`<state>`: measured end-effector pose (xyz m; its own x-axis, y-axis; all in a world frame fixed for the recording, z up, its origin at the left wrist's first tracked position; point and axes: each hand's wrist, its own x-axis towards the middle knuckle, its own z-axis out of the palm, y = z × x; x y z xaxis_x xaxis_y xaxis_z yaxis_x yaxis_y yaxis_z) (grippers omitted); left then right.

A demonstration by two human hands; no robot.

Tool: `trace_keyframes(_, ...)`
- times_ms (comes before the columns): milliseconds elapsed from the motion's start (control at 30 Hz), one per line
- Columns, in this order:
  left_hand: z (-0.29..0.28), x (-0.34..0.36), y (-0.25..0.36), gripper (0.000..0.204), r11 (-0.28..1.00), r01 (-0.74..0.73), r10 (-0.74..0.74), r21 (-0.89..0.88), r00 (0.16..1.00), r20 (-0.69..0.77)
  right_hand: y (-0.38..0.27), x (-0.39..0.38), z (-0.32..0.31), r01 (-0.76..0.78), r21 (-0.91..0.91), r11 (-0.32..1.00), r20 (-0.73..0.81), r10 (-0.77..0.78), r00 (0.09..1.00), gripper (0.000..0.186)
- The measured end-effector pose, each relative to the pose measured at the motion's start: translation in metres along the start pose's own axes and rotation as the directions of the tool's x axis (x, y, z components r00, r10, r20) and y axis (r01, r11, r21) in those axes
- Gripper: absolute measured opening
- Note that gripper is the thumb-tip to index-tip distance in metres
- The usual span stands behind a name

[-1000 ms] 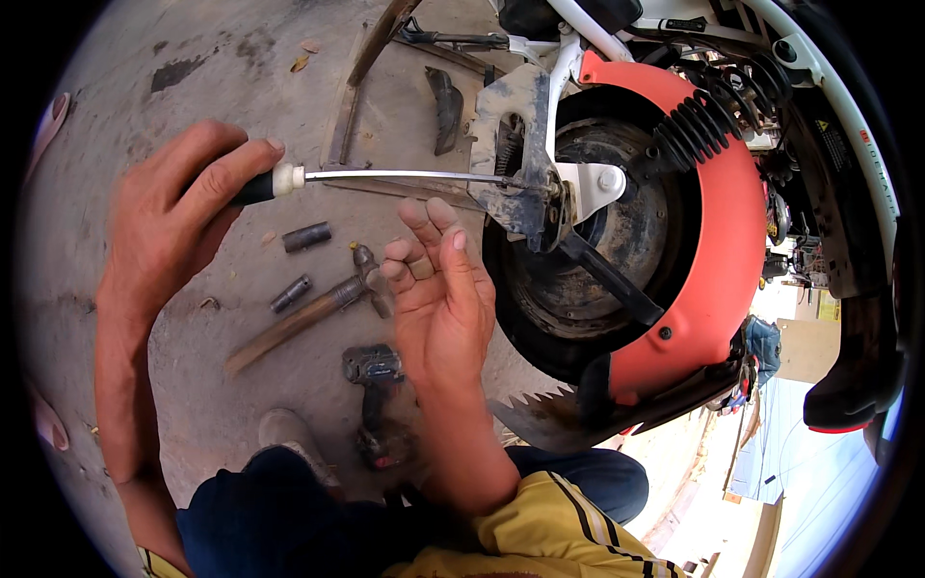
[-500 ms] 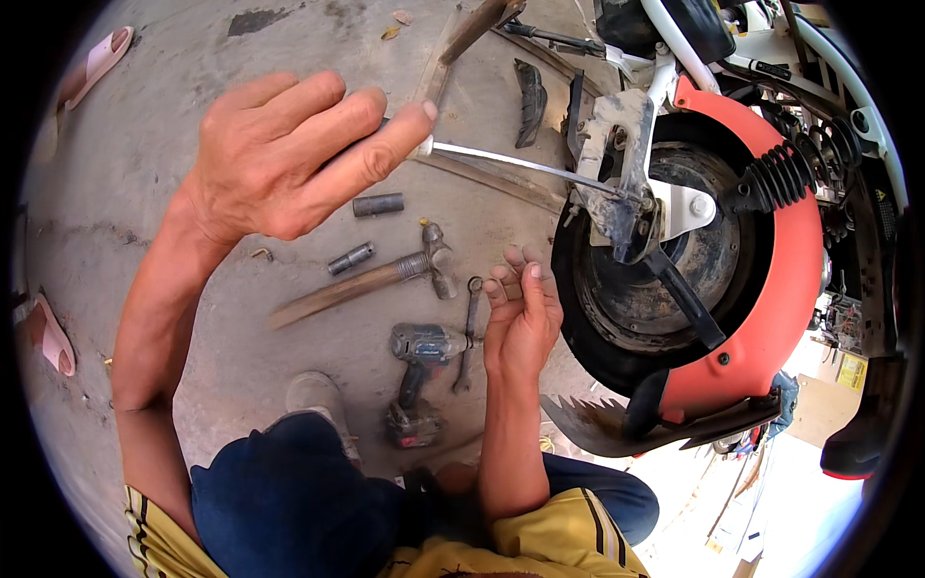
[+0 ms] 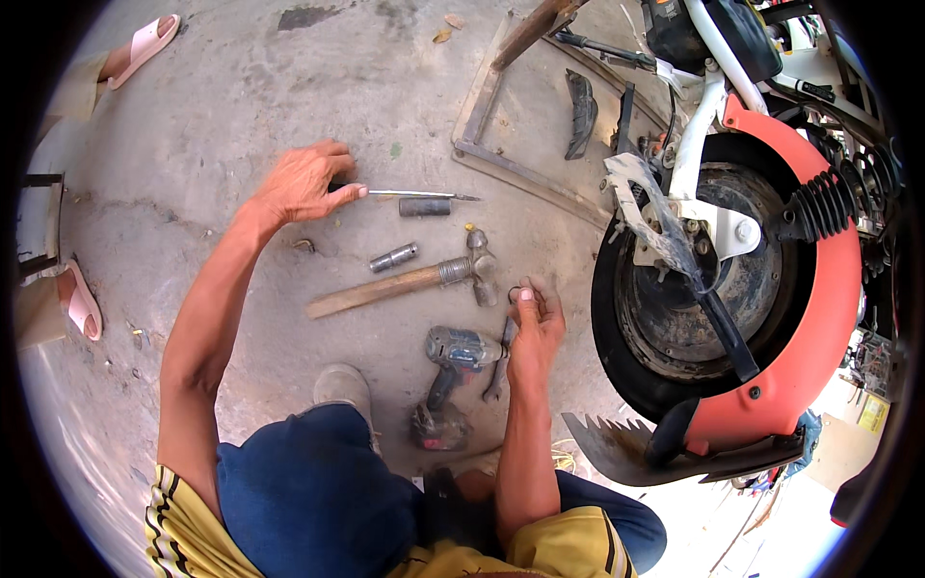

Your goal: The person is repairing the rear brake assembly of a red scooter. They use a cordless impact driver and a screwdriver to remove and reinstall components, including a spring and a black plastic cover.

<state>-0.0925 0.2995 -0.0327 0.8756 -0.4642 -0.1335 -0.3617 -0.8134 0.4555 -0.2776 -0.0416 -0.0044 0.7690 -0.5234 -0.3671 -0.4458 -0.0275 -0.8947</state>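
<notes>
My left hand [image 3: 306, 183] is closed round the dark handle of a screwdriver [image 3: 414, 193], low over the concrete. The screwdriver's thin metal shank points right, just above a dark short tube [image 3: 425, 207]. My right hand [image 3: 536, 332] is beside the wheel, palm up, with thumb and curled fingers together; what they hold, if anything, is too small to make out. Partly hidden behind that hand is a wrench [image 3: 494, 385] on the ground. The motorbike wheel [image 3: 631, 318], with its red fender [image 3: 819, 318] and a grey bracket [image 3: 665, 217] at the hub, stands at the right.
A wooden-handled hammer [image 3: 385, 289], a metal socket [image 3: 394, 257] and a cordless impact driver [image 3: 453, 356] lie between my hands. A metal frame [image 3: 530, 173] is on the floor farther off. At the left another person's feet show in pink slippers [image 3: 145, 48].
My left hand has brought the screwdriver away from the wheel's bracket, down and left toward the floor. The bracket hangs at a different angle. My view has shifted left.
</notes>
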Motion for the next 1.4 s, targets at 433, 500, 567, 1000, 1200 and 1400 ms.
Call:
trace_keyframes(433, 0.066, 0.201, 0.1, 0.011, 0.921, -0.357, 0.369, 0.156, 0.928, -0.058, -0.069, -0.044, 0.01, 0.411, 0.015, 0.911, -0.078, -0.409, 0.909, 0.041)
trace_keyframes(500, 0.076, 0.211, 0.117, 0.008, 0.916, -0.329, 0.326, 0.231, 0.944, 0.051, -0.078, -0.05, 0.006, 0.502, 0.052, 0.863, -0.12, -0.494, 0.861, 0.043)
trace_keyframes(567, 0.084, 0.213, 0.124, 0.004, 0.915, -0.298, 0.303, 0.273, 0.953, 0.025, -0.086, -0.053, 0.003, 0.576, 0.09, 0.813, -0.154, -0.559, 0.814, 0.047)
trace_keyframes(1000, -0.049, 0.09, 0.205, 0.026, 0.039, 0.064, 0.059, -0.997, 0.996, 0.066, -0.132, -0.044, -0.009, 0.351, 0.492, 0.796, -0.182, -0.3, 0.936, 0.047)
trace_keyframes(1200, -0.069, 0.066, 0.225, 0.018, 0.264, -0.317, 0.205, -0.911, 0.941, -0.269, -0.152, -0.038, -0.001, 0.325, 0.523, 0.788, -0.167, -0.279, 0.946, 0.041)
trace_keyframes(1400, -0.06, 0.074, 0.225, 0.019, 0.562, -0.742, 0.408, -0.367, 0.634, -0.657, -0.144, -0.033, -0.006, 0.325, 0.327, 0.887, -0.146, -0.292, 0.945, 0.049)
